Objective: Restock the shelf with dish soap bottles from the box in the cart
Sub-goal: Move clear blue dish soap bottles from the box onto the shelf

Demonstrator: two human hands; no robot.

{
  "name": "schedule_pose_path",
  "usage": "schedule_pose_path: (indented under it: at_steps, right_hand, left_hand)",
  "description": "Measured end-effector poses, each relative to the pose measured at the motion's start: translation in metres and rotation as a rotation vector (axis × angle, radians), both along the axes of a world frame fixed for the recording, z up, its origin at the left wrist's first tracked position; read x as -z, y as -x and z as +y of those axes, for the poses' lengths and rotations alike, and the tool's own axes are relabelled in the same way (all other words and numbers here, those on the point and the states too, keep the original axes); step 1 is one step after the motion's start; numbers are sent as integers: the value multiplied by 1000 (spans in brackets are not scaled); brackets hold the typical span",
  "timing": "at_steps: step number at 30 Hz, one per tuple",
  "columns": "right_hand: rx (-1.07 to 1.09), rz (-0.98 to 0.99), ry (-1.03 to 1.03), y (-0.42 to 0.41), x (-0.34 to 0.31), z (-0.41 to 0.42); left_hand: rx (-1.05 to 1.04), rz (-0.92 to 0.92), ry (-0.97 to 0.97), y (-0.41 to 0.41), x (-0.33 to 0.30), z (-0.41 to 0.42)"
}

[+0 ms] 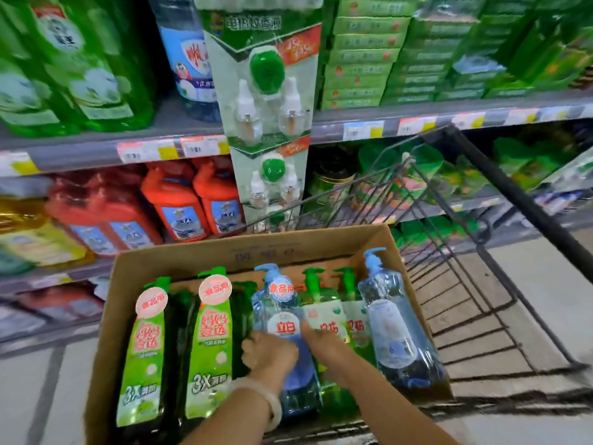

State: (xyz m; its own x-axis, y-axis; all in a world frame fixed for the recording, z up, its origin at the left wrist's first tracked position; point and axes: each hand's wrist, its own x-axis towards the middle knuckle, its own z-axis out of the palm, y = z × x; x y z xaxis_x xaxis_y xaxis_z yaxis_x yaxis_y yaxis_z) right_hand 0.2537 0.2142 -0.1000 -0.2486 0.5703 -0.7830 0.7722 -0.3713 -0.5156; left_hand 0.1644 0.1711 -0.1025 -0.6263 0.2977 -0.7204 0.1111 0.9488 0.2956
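Observation:
A cardboard box [179, 261] sits in a wire cart [465, 284] and holds dish soap bottles lying on their backs. Two dark green bottles with green labels [146, 354] lie at the left. A clear blue pump bottle [282, 313] lies in the middle. Two green pump bottles [324, 303] lie beside it, and another clear blue pump bottle [394, 335] is at the right. My left hand [268, 353] grips the left side of the middle blue bottle. My right hand [324, 343] holds its right side, fingers tucked between it and a green bottle.
Shelves [353, 118] run behind the cart: green bottles [80, 69] top left, red jugs [179, 203] below, green boxes [362, 59] top right. A hanging strip of green plug-in refills [266, 101] is in the middle. Tiled floor lies on both sides.

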Motion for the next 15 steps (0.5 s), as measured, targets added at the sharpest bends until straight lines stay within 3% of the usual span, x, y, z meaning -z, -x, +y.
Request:
schedule_pose_path:
  at_steps: [3, 7, 12, 15]
  right_hand:
    - [42, 61, 44, 2, 4, 0]
    - [131, 117, 107, -1, 10, 2]
    - [190, 206, 162, -10, -2, 3]
    - [167, 253, 140, -18, -13, 9]
  left_hand:
    - [-22, -17, -10, 7, 3, -1]
    - [-203, -238, -293, 6, 6, -21]
    - [-205, -247, -383, 6, -6, -31]
    - [-301, -400, -464, 4, -18, -33]
